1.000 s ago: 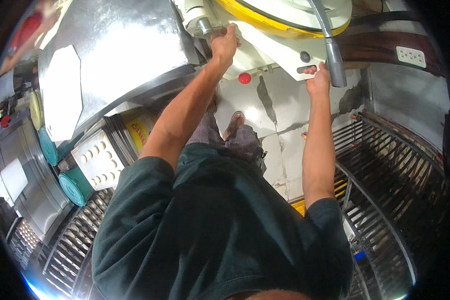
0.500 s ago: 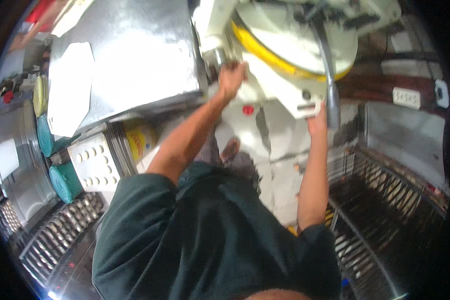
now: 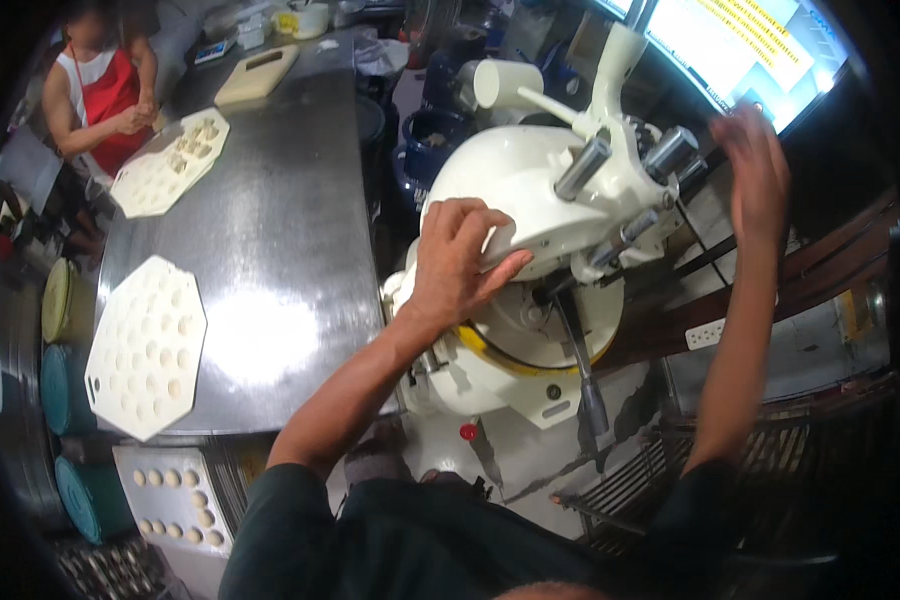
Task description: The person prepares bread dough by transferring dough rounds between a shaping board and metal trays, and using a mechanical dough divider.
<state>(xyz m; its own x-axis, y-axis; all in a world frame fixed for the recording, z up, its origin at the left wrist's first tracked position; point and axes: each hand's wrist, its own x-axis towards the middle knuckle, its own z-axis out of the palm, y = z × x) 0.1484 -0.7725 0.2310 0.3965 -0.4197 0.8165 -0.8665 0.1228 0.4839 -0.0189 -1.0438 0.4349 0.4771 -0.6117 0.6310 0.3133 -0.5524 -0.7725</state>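
A cream-coloured dough divider (image 3: 530, 190) with a round head stands right of the steel table. My left hand (image 3: 458, 255) lies on the near left side of its housing, fingers bent and apart, thumb stretched out. Raised to the right of the machine, in front of a lit screen, my right hand (image 3: 755, 175) is blurred; its fingers look stretched out and nothing shows in them. Below the housing are a round plate with a yellow rim (image 3: 485, 352) and a grey lever handle (image 3: 594, 405). A slotted white tab (image 3: 554, 408) sticks out at the front.
On the steel table (image 3: 300, 190) lie a white board with round hollows (image 3: 150, 350) and another board (image 3: 170, 165) bearing dough pieces. A tray of dough balls (image 3: 165, 480) sits below the near edge. A person in a red apron (image 3: 115, 95) stands far left. Slatted racks (image 3: 650, 480) are right.
The view has tilted up, showing more of the machine and table. My left hand has moved from the machine's lower left side onto the housing. My right hand has left the slotted tab and risen.
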